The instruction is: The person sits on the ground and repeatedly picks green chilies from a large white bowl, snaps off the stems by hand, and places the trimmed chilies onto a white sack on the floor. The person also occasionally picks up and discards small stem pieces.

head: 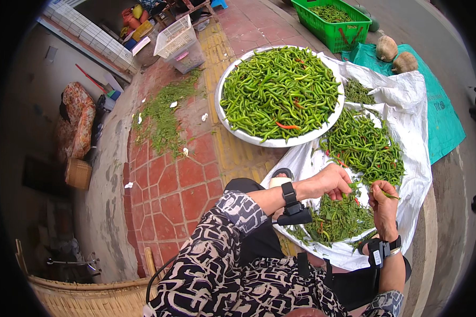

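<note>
My left hand (332,180) pinches a green chili pepper (354,184) by its fingertips. Facing it, my right hand (384,198) grips another green chili (390,195), which pokes out past the thumb. Just beyond both hands spreads a pile of green chilies (361,146) with a few red ones, on a white woven plastic sheet (414,158). Below the hands lies a heap of stems and leafy trimmings (335,222). A large metal basin (258,141), heaped high with green chilies (281,95), stands to the upper left.
A green plastic crate (347,35) holds more chilies at the top. Two round gourds (405,62) rest on a teal sheet (440,115). Scattered greens (162,111) cover the red tiles (170,194), near a white basket on a clear bin (186,57). Bamboo furniture (95,297) is at lower left.
</note>
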